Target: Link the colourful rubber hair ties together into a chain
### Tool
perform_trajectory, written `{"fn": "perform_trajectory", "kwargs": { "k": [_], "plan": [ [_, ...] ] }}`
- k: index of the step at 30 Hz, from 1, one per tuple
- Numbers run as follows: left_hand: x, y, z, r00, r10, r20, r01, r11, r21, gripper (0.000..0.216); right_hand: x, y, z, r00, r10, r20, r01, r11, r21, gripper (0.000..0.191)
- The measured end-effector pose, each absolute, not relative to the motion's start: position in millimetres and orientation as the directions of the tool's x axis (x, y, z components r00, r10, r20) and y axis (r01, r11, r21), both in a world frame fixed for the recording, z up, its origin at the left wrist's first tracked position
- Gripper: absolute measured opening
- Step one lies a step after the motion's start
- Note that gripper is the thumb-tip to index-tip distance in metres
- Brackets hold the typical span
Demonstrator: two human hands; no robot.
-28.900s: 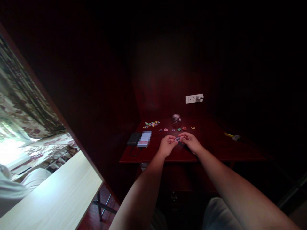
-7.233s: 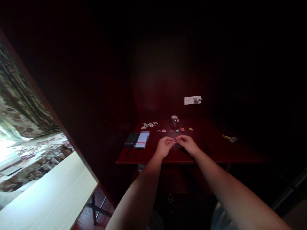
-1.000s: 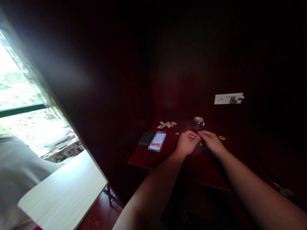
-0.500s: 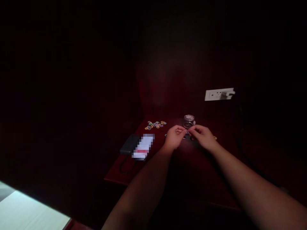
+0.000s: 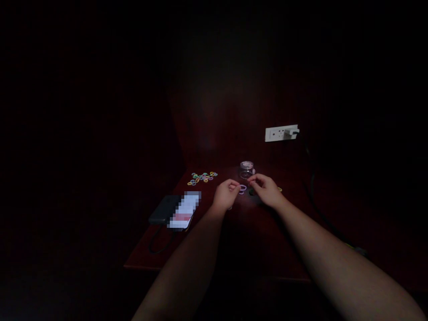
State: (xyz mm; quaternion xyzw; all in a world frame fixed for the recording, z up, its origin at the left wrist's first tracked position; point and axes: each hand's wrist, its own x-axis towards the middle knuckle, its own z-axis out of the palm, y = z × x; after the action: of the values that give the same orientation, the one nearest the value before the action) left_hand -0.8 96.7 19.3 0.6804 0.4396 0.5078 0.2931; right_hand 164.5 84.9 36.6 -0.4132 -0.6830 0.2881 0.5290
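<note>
My left hand [image 5: 227,195] is closed in a pinch on a purple hair tie [image 5: 243,187], a small ring that juts out to the right of the fingertips. Just across from it, my right hand [image 5: 266,191] has thumb and forefinger pressed together; whatever they hold, if anything, is too small to make out. A gap separates the two hands. Behind them stands a small clear jar [image 5: 246,170]. Part of a yellow hair tie [image 5: 280,189] shows beside the right wrist. More coloured hair ties [image 5: 202,178] lie in a loose cluster to the left.
A lit phone [image 5: 185,211], its screen pixelated, lies beside a dark flat box [image 5: 164,209] with a cable at the left of the dark red table [image 5: 140,256]. On the back wall a white socket plate [image 5: 276,133] has a plug in it. A cord hangs down the right side.
My hands have moved apart, and the purple hair tie now shows at my left fingertips. The view has turned rightward, so the scene sits further left; the pale surface at lower left is out of sight.
</note>
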Motion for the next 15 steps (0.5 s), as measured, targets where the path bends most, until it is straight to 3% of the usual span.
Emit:
{"fn": "perform_trajectory", "kwargs": {
  "k": [7,15],
  "plan": [
    [-4,104,18,0.139,0.896,0.421,0.586,-0.417,0.695,0.005,177,98,30,0.094,0.856,0.508,0.343,0.451,-0.824,0.015],
    [-2,106,28,0.143,0.947,0.288,0.767,-0.29,0.573,0.016,176,99,28,0.085,0.867,0.491,0.419,0.416,-0.807,0.016]
  ]
}}
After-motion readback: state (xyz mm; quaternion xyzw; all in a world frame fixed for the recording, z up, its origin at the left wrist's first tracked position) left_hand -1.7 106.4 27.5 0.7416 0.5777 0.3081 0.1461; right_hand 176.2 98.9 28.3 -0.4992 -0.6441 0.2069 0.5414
